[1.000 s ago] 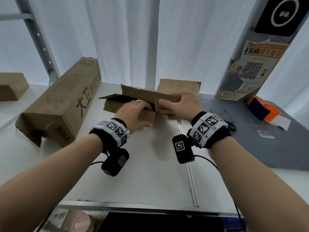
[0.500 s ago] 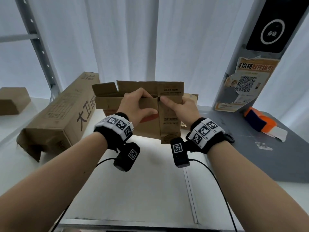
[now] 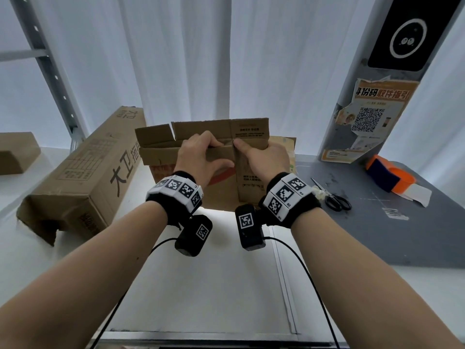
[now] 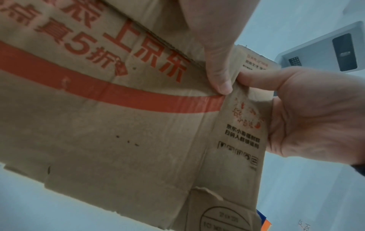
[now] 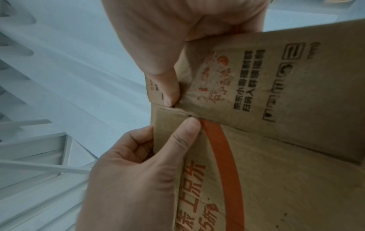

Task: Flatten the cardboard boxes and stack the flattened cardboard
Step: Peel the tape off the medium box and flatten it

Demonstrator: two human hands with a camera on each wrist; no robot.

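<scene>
I hold a brown cardboard box point(image 3: 251, 182) with a red stripe upright above the white table point(image 3: 201, 285). My left hand point(image 3: 201, 157) pinches a folded flap near the box's top, thumb in front and fingers behind. My right hand point(image 3: 261, 159) grips the narrow printed side panel right beside it, thumb tip at the fold. In the left wrist view my left thumb point(image 4: 217, 65) presses the box point(image 4: 118, 132) at the crease, almost touching the right hand point(image 4: 306, 109). The right wrist view shows both thumbs meeting at the box point(image 5: 276, 140) corner. A flat cardboard piece point(image 3: 286, 144) lies behind.
A long cardboard box point(image 3: 83, 177) lies on the table at the left, a small box point(image 3: 15, 152) farther left. On the grey mat point(image 3: 402, 235) at the right are scissors point(image 3: 332, 197) and an orange and blue tape dispenser point(image 3: 387, 175). A post with a poster point(image 3: 364, 119) stands behind.
The box has come up off the table and now stands upright in front of me. Both hands shifted to pinch it close together at the top fold.
</scene>
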